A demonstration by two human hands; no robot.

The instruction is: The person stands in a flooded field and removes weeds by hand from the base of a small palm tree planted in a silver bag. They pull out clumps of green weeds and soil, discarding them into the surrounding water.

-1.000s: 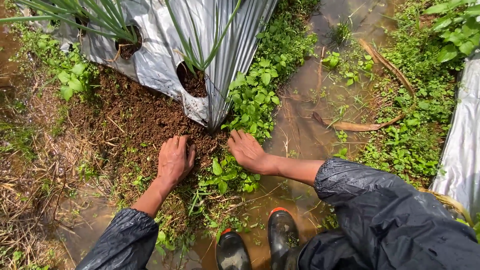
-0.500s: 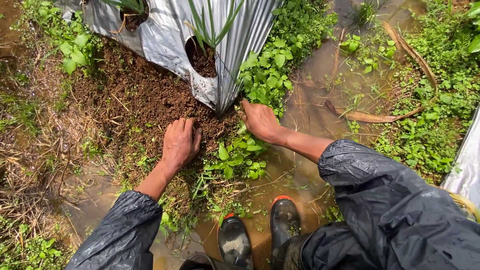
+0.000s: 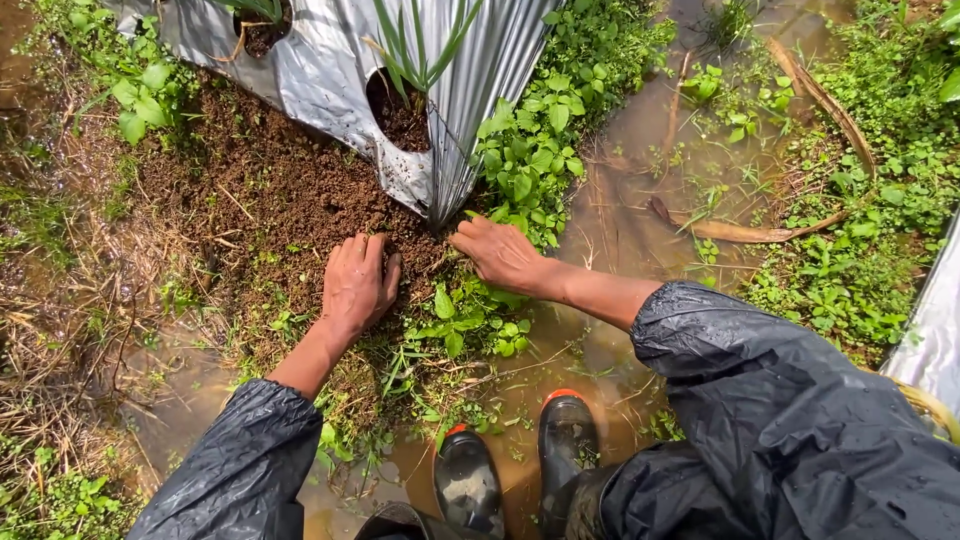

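Soil (image 3: 290,200) now lies under the flat, open left hand (image 3: 355,285); the empty right hand (image 3: 500,255) has shifted to the silver mulch sheet's (image 3: 330,70) corner.

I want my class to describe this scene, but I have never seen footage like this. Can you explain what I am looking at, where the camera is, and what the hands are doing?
There is no machine here: a person wears a camera on the head, so the one view looks down along their own arms. Both arms are in dark wet rain sleeves, and two black rubber boots stand in muddy water. The left hand lies flat, palm down, on bare brown soil. The right hand rests on the soil at the corner of a silver plastic sheet that covers a raised bed. Thin green plants grow through holes in that sheet. Leafy weeds grow between the bed and the water. Neither hand holds anything; the fingers are spread open.
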